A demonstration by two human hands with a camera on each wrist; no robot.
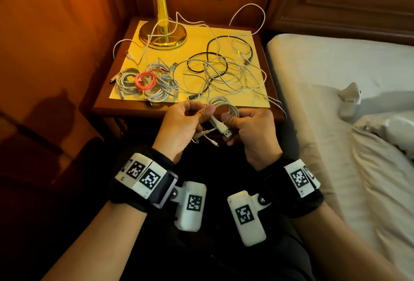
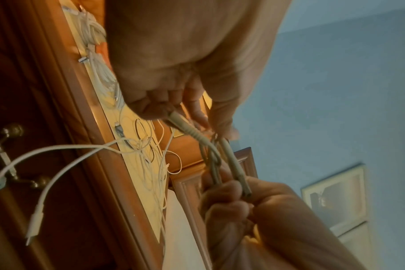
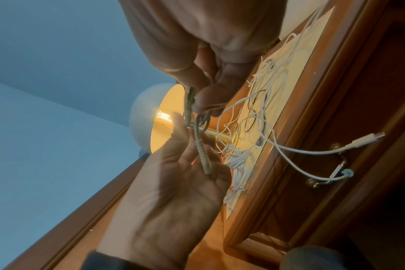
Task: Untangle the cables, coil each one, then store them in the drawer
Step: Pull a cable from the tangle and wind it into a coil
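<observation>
My left hand [image 1: 201, 110] and right hand [image 1: 230, 124] hold a small coil of white cable [image 1: 226, 104] just in front of the nightstand [image 1: 134, 110]. The left hand [image 2: 185, 113] pinches a ribbed plug end [image 2: 187, 129]; the right hand [image 2: 231, 197] grips the bundled strands. Loose ends with a USB plug [image 1: 226, 132] hang below the hands, in front of the closed drawer's brass handle [image 3: 328, 168]. A loose tangle of white and black cables [image 1: 224, 72] lies on the nightstand top. Several coiled cables, one red [image 1: 145, 80], sit at its front left.
A brass lamp base [image 1: 162, 34] stands at the back left of the nightstand, with a cable draped round it. A bed [image 1: 336, 74] with white sheets runs along the right. Wood panelling closes the left side and back.
</observation>
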